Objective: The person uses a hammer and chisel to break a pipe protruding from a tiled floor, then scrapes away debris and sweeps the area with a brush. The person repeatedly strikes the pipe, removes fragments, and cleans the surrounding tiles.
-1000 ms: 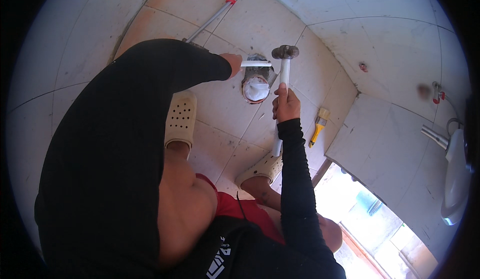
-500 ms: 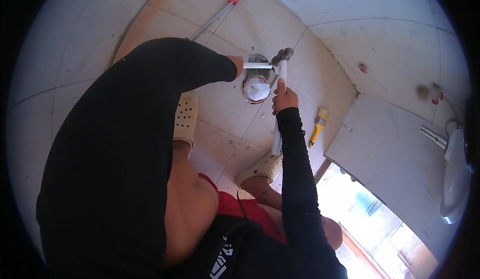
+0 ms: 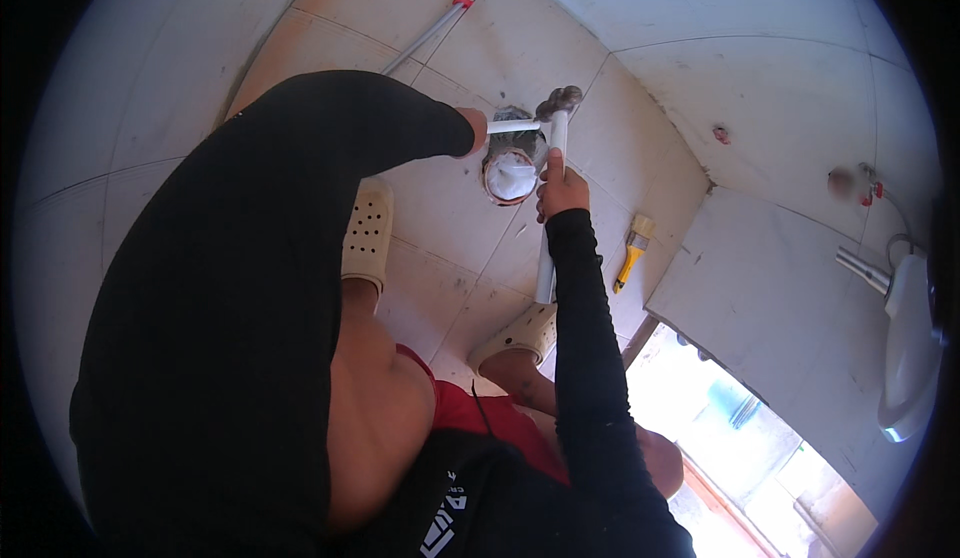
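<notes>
My right hand [image 3: 563,194] grips a hammer [image 3: 559,102] by its long white handle, the rounded dark metal head upward. My left hand [image 3: 472,130], partly hidden by my black sleeve, holds a white rod-like tool [image 3: 515,127] level over a rough dark cut [image 3: 516,141] in the tiled floor. The rod's right end is at the hammer, just below the head; I cannot tell whether they touch. Just below the cut is a round opening [image 3: 508,176] stuffed with white material.
A yellow-handled paintbrush [image 3: 634,254] lies right of my hands. A metal pole [image 3: 430,33] with a red clamp lies behind. My sandalled feet flank the floor below. At right are tiled walls, a red-handled valve [image 3: 872,193], a white fixture [image 3: 905,348] and a bright doorway [image 3: 735,428].
The hammer and my right hand have shifted slightly up and left, and the head has tilted toward the rod's end. My left hand has moved only slightly.
</notes>
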`<action>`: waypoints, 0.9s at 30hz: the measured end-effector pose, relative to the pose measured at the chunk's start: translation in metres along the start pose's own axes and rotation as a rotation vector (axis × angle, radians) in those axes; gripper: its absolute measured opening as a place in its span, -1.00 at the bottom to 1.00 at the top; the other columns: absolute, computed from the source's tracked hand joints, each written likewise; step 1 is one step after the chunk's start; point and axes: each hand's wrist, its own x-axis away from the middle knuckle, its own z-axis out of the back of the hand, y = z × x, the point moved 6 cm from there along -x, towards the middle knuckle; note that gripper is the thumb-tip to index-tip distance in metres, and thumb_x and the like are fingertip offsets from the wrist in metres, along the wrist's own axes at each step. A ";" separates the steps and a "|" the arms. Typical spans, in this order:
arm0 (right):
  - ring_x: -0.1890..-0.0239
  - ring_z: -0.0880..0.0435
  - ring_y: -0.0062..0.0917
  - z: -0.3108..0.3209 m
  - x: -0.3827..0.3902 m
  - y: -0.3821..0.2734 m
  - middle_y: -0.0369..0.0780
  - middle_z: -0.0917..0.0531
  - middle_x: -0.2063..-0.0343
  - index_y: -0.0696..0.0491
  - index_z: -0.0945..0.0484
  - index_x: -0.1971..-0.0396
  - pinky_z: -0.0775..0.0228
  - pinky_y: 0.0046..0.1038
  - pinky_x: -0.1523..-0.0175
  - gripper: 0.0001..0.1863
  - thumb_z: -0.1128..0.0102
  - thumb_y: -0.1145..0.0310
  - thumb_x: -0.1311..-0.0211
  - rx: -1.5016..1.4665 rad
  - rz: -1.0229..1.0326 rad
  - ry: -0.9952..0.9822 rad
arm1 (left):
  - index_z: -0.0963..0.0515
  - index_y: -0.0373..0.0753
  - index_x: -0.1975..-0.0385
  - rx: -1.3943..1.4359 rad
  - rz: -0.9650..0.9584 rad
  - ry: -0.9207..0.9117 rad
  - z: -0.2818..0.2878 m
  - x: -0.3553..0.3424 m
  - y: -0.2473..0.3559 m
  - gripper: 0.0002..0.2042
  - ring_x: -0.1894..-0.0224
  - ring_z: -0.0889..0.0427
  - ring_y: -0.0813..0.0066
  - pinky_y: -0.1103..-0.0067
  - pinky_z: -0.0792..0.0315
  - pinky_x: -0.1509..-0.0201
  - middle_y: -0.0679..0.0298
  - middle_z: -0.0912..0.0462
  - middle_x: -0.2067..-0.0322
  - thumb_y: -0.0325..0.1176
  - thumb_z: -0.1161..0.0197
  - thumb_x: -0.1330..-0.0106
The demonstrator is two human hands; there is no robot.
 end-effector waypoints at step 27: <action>0.87 -0.25 -0.65 0.004 0.019 0.011 -0.33 -0.28 0.82 0.15 -0.34 0.53 -0.14 -0.56 0.78 -0.38 0.15 -0.24 -0.14 -0.195 -0.041 -0.021 | -0.33 -0.38 0.25 0.200 -0.027 0.153 -0.006 0.007 -0.001 -0.67 0.38 -0.56 0.02 0.29 -0.42 0.31 -0.05 -0.54 0.45 -0.17 -0.01 -0.26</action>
